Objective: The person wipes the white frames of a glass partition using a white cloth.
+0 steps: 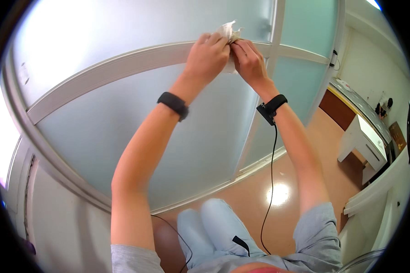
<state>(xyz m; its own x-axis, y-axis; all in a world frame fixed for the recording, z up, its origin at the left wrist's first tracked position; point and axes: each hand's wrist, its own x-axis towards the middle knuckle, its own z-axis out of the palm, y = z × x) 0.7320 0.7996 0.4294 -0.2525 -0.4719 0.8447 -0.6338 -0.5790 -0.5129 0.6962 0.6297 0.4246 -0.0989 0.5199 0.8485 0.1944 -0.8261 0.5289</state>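
Note:
A crumpled whitish cloth (pixel 229 32) with ragged edges is bunched between both hands, in front of the rail (pixel 123 63) of a frosted glass partition. My left hand (pixel 210 51) grips it from the left, fingers curled at the top. Close beside it, nearly touching, my right hand (pixel 248 58) pinches the cloth from the right. A lower bit of the cloth shows beneath the hands, over the frosted glass panel (pixel 198 129). Both wrists wear black bands; a dark box with a cable (pixel 272 163) sits at the right wrist.
The partition's vertical metal post (pixel 276 37) stands just right of the hands. The cable hangs down past the right arm. A white desk (pixel 365 143) and a long bench-like surface (pixel 358 99) are at the far right. Below lies a shiny reddish floor (pixel 239 201).

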